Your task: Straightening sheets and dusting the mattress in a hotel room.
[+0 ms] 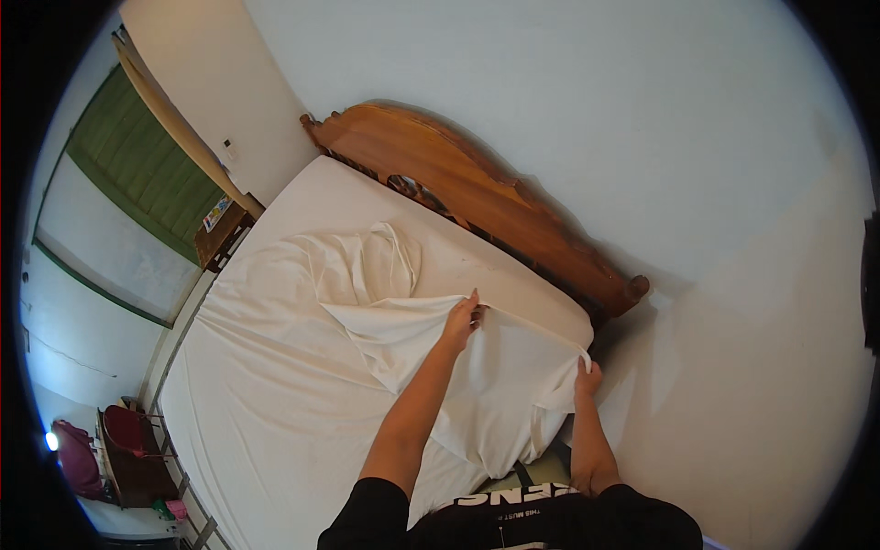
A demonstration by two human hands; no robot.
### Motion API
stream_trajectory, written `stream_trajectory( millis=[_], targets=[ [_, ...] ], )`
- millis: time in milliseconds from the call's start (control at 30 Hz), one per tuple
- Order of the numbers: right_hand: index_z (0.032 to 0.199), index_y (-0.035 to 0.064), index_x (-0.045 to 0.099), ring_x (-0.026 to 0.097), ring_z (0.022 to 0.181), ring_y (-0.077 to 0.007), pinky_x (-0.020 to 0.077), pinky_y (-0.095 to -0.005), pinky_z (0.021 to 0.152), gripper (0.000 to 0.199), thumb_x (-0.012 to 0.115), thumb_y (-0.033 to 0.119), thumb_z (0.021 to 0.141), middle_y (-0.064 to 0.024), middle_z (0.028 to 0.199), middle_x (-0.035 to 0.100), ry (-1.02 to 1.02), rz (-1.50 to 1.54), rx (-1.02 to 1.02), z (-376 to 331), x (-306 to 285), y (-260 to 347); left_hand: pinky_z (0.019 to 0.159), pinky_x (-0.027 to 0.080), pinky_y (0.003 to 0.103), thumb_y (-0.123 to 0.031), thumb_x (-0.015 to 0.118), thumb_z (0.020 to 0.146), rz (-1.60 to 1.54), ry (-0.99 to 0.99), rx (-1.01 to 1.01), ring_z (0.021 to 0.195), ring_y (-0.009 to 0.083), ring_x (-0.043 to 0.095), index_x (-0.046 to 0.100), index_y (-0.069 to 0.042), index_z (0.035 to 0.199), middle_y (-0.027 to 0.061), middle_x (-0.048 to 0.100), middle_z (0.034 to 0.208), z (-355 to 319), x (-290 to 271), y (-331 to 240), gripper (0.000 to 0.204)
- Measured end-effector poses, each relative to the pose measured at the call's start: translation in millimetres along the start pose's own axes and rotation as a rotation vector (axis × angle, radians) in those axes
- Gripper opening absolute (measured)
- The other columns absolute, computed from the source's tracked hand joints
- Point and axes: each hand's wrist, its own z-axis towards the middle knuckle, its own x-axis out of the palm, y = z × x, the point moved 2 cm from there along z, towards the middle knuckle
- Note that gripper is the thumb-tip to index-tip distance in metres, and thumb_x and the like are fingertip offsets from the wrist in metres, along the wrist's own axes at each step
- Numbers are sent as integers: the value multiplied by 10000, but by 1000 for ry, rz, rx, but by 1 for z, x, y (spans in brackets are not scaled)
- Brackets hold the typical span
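At the far left, beyond the mattress's edge, a dark wooden stand [137, 467] holds a red bowl-shaped thing [124, 427], with a magenta bag [78, 458] just beside it; farther up that side a small wooden bedside table [220, 234] stands at the mattress's upper left corner, under a green shutter [147, 165]. The mattress [275, 440] carries a white sheet [367, 339], rumpled and folded back on itself across the middle, its loose part lifted toward the near right corner. The left hand [461, 321] pinches a fold of the sheet above the mattress's right half, fingers closed together on the cloth. Behind it the carved wooden headboard [477, 197] runs along the top edge against the pale wall [596, 110]. The right hand [588, 376] grips the sheet's edge at the mattress's right corner, fingers clamped on the fabric, which hangs down over the side.
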Motion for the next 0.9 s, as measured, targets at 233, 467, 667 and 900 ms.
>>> stream_trajectory(
  millis=[233,467,667,900],
  targets=[
    [839,-36,580,550,774,-354,434,-404,710,336,620,296,812,-174,807,578,-272,-249,-12,86,-11,-14,584,339,240,-501,552,832,147,24,-88,625,59,420,556,-142,704,-44,519,688,73,74,24,381],
    [867,-44,579,519,850,-374,424,-434,758,298,563,253,849,-204,862,536,-395,-496,0,130,-24,-21,505,327,211,-449,547,856,110,66,-91,550,66,410,530,-101,661,-4,567,663,139,122,50,398],
    [861,-46,609,545,807,-357,442,-423,734,209,559,156,840,-206,844,565,-360,-427,-113,155,-22,-41,497,355,214,-402,548,868,113,35,-132,545,64,421,519,-92,653,11,607,694,182,130,77,378],
    [849,24,647,575,769,-329,467,-384,695,106,605,86,774,-141,813,626,-229,-501,-146,163,-9,-47,514,381,220,-369,533,880,108,-34,-161,566,65,453,531,-87,686,13,622,712,232,129,99,343]
  ],
)
